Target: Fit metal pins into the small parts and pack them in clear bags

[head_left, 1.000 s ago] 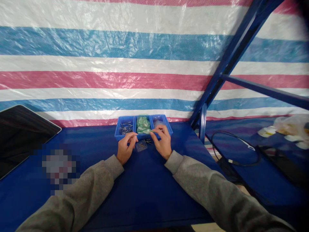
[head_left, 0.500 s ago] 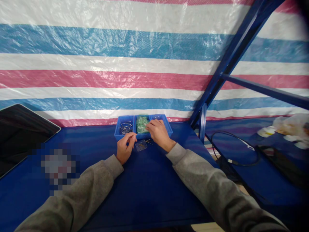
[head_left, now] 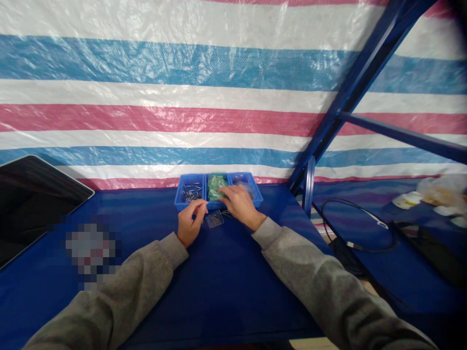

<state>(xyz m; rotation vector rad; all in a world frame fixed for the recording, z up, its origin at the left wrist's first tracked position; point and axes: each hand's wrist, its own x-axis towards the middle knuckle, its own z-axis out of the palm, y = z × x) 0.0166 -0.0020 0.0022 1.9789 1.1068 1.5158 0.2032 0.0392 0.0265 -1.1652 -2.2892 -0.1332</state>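
Three blue bins (head_left: 177,200) stand side by side against the striped sheet. Dark metal screws (head_left: 191,192) lie in the left one, green packets (head_left: 216,186) in the middle one, and clear bags (head_left: 245,181) in the right one. In front of the left bin is my left hand (head_left: 191,221), its thumb and fingers pressed together; what they hold is too small to name. My right hand (head_left: 239,204) reaches over the front edge of the middle and right bins, fingers bent and tips hidden. Between my hands lie a small clear bag (head_left: 215,219) and several thin screws (head_left: 225,213).
A dark flat screen (head_left: 32,204) lies at the left of the blue table (head_left: 233,291), near a blurred-out object (head_left: 90,248). At right are a blue metal frame (head_left: 328,131), a black cable (head_left: 359,249) and plastic bags (head_left: 443,192).
My right hand has moved down and toward me, showing more of the right bin. My left hand keeps its place by the left bin. The view has shifted slightly.
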